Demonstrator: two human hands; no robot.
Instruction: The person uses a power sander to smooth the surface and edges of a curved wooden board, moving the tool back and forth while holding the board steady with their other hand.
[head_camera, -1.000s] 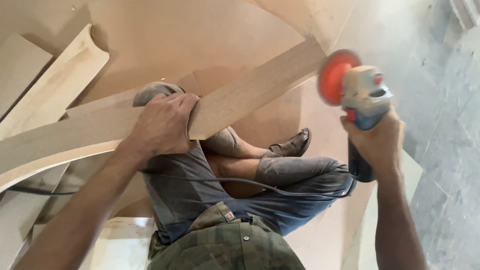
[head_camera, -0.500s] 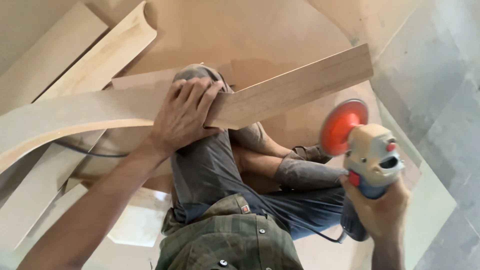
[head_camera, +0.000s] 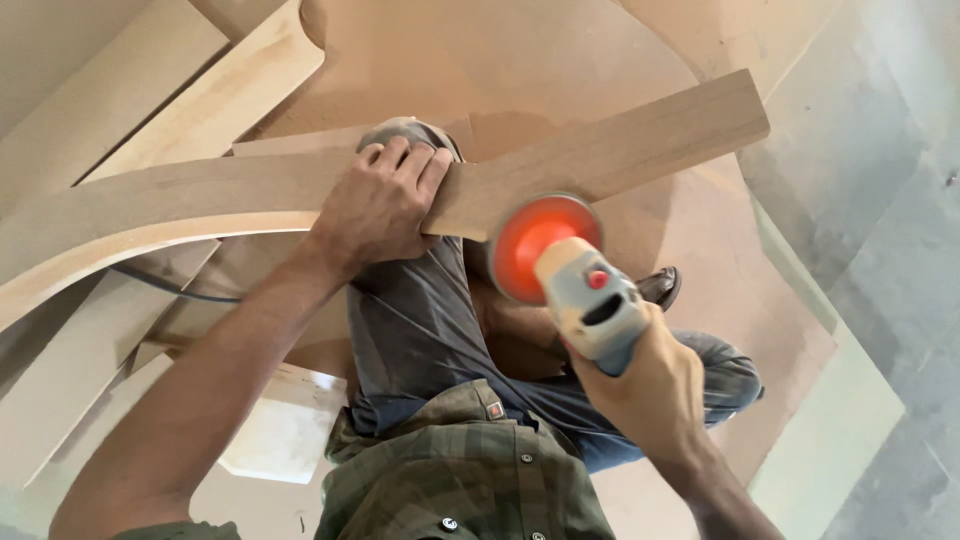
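Your left hand (head_camera: 380, 210) clamps the curved wooden board (head_camera: 600, 155) across your knee; your right hand (head_camera: 650, 385) grips the angle grinder (head_camera: 585, 295), its orange disc (head_camera: 535, 245) seemingly touching the board's lower edge.

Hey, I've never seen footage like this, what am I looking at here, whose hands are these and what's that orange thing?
This is one picture from a camera worn on a person's head, looking down at their own hands and lap. No robot is involved. The left hand presses a long curved wooden board down across the person's knee. The right hand has its grip closed around a handheld power sander, whose round orange disc sits at the board's lower edge; whether it touches cannot be told. More cut boards and a large brown sheet lie on the floor around them.
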